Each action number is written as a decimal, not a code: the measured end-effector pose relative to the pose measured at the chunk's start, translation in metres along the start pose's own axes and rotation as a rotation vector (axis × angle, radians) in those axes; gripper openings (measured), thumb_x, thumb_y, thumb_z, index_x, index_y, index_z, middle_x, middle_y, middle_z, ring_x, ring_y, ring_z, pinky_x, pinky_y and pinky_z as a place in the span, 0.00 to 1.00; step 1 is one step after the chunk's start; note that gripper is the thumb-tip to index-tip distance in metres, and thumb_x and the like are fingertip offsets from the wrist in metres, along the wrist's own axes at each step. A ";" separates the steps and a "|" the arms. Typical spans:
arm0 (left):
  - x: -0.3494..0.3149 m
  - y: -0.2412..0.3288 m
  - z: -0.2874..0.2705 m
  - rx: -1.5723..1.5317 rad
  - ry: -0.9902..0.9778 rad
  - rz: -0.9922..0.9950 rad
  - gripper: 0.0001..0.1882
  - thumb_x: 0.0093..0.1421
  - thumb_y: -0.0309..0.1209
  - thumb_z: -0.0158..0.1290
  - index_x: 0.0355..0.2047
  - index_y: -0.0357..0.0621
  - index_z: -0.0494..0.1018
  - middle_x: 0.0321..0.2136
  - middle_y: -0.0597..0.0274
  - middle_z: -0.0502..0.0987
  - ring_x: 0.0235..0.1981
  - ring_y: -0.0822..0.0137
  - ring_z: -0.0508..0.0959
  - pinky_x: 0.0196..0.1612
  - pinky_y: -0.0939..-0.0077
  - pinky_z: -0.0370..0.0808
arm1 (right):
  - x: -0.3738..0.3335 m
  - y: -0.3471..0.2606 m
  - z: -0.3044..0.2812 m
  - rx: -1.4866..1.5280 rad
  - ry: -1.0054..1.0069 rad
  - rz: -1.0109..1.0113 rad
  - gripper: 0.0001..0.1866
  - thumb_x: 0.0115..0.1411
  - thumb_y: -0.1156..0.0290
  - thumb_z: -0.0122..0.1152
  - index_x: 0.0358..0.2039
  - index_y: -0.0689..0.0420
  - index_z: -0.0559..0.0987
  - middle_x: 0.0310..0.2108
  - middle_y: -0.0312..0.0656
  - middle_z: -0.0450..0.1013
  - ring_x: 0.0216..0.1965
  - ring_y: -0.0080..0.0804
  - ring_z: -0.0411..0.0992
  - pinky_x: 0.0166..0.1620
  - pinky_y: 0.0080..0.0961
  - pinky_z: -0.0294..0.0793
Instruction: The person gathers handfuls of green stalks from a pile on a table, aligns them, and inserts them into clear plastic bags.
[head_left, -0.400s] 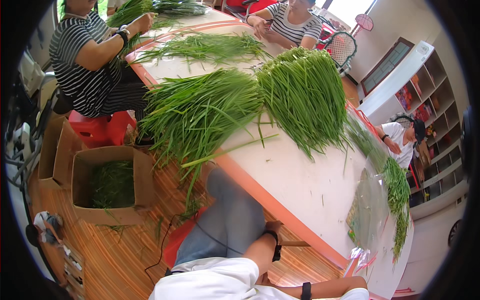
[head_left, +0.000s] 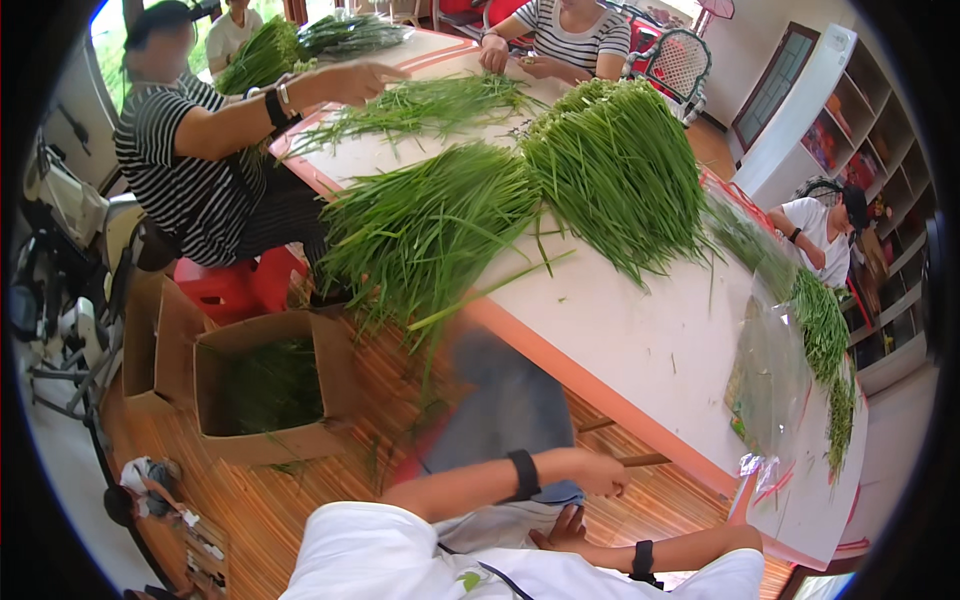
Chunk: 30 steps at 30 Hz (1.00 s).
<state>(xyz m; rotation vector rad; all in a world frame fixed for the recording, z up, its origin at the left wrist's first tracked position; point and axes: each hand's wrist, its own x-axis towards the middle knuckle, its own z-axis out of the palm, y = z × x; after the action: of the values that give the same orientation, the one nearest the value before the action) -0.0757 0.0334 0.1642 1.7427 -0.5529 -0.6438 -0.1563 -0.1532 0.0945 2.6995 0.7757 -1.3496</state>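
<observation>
My left hand [head_left: 597, 474] is over my lap, by the near edge of the table, its fingers curled together. Whatever may lie inside them is hidden. Lower down, my right hand [head_left: 566, 528] rests against my clothing with fingers apart, and I see nothing in it. Both wrists wear black bands. Beyond them, on the white table [head_left: 640, 355] with its orange edge, lie two big heaps of long green stalks that look like chives. The left heap [head_left: 435, 215] hangs over the edge; the right heap [head_left: 620, 185] has its pale ends at the far side. Neither hand touches them.
Cardboard boxes stand on the floor at left, one [head_left: 265, 385] holding green scraps, near a red stool [head_left: 240, 285]. A clear plastic bag [head_left: 765, 390] and a row of greens [head_left: 822, 330] lie at the table's right. Co-workers in striped shirts sit at the far sides.
My left hand has come up into plain sight from beside the table edge; my right hand now shows over my lap. The left co-worker's arm has stretched over the table. The whole view has shifted.
</observation>
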 end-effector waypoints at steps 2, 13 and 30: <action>-0.060 0.051 -0.043 0.158 0.184 0.159 0.12 0.53 0.27 0.46 0.38 0.37 0.71 0.31 0.51 0.75 0.34 0.59 0.74 0.37 0.68 0.70 | -0.001 -0.008 -0.003 0.020 -0.005 0.019 0.62 0.44 0.30 0.48 0.61 0.65 0.34 0.61 0.69 0.27 0.58 0.76 0.41 0.54 0.60 0.53; -0.156 0.016 -0.182 1.402 1.302 -0.594 0.06 0.49 0.25 0.49 0.29 0.39 0.66 0.28 0.56 0.69 0.32 0.59 0.72 0.33 0.73 0.73 | 0.002 -0.052 -0.058 0.053 -0.186 0.169 0.60 0.47 0.31 0.45 0.61 0.66 0.33 0.60 0.69 0.23 0.56 0.79 0.44 0.54 0.59 0.53; -0.266 0.058 -0.265 1.159 1.321 -0.512 0.22 0.50 0.39 0.53 0.39 0.36 0.66 0.39 0.47 0.69 0.44 0.52 0.68 0.48 0.59 0.65 | -0.064 -0.152 -0.221 -0.072 -0.661 -0.884 0.31 0.63 0.49 0.37 0.47 0.67 0.69 0.46 0.55 0.68 0.47 0.49 0.68 0.46 0.47 0.68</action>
<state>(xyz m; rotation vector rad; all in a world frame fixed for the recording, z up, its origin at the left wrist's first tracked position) -0.0966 0.3830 0.3129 2.8829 0.6325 0.7616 -0.0911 0.0053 0.3099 1.6254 1.9192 -2.0871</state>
